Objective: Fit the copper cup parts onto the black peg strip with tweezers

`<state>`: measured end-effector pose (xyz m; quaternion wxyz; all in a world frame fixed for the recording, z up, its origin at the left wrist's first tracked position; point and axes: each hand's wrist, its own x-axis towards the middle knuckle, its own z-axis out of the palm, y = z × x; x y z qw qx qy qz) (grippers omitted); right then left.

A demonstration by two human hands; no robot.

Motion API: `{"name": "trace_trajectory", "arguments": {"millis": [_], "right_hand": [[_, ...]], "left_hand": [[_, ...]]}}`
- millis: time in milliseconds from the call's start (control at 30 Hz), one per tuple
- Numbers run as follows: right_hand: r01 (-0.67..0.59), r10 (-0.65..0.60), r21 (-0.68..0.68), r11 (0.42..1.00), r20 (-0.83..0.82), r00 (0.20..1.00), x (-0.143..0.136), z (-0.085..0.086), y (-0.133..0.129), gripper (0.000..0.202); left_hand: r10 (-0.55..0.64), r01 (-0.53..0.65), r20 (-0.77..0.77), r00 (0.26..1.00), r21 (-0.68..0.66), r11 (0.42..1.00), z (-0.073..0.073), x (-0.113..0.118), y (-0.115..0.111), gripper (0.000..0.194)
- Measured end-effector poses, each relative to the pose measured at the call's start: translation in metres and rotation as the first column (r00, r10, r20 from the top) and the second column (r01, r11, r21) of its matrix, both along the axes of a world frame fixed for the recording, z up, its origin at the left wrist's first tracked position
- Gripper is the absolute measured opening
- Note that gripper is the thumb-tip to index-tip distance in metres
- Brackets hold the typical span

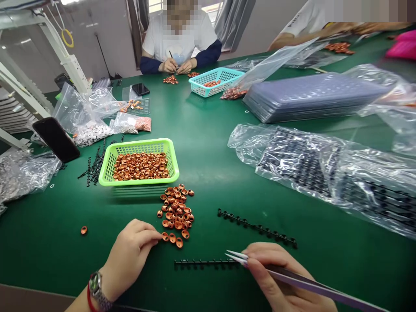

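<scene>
My left hand has its thumb and forefinger closed at the left edge of a small copper-coloured cup, one of a few lying in a short row. Just behind them is a loose heap of the same oval cups, each with a hole. My right hand grips a pair of tweezers, whose pale tips stand slightly apart. These tips are over the right end of a black plastic strip with small knobs. A second black strip lies slantwise behind the tweezers.
A green basket of copper-coloured cups stands behind the heap. One cup lies alone at left. Bagged black strips and stacked clear trays occupy the right. A phone leans at left. A co-worker sits opposite near a blue basket.
</scene>
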<state>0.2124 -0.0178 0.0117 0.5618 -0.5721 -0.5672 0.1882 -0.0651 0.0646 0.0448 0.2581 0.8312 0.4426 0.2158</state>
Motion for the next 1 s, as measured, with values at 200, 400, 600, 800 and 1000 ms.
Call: {"name": "trace_trajectory", "arguments": {"millis": [200, 400, 600, 800, 1000], "right_hand": [[-0.309, 0.316, -0.068, 0.949, 0.253, 0.914, 0.005, 0.005, 0.004, 0.026], [-0.393, 0.4, -0.148, 0.908, 0.59, 0.702, -0.013, -0.003, 0.019, 0.036], [-0.423, 0.415, -0.119, 0.898, 0.547, 0.727, -0.008, 0.002, 0.018, 0.032], [-0.215, 0.245, -0.119, 0.969, 0.482, 0.841, -0.002, 0.007, 0.011, 0.034], [-0.088, 0.132, -0.106, 0.99, 0.548, 0.826, -0.017, 0.002, 0.01, 0.048]], "left_hand": [[0.113, -0.117, 0.193, 0.975, 0.014, 0.993, -0.002, 0.005, -0.018, 0.027], [0.186, -0.157, 0.299, 0.936, -0.118, 0.98, 0.002, 0.008, -0.032, 0.021], [0.266, -0.2, 0.349, 0.898, -0.214, 0.956, -0.003, -0.001, -0.041, 0.018], [0.341, -0.227, 0.399, 0.851, -0.306, 0.925, -0.004, 0.008, -0.05, 0.01], [0.254, -0.131, 0.431, 0.866, -0.295, 0.946, -0.013, 0.018, -0.059, 0.009]]}}
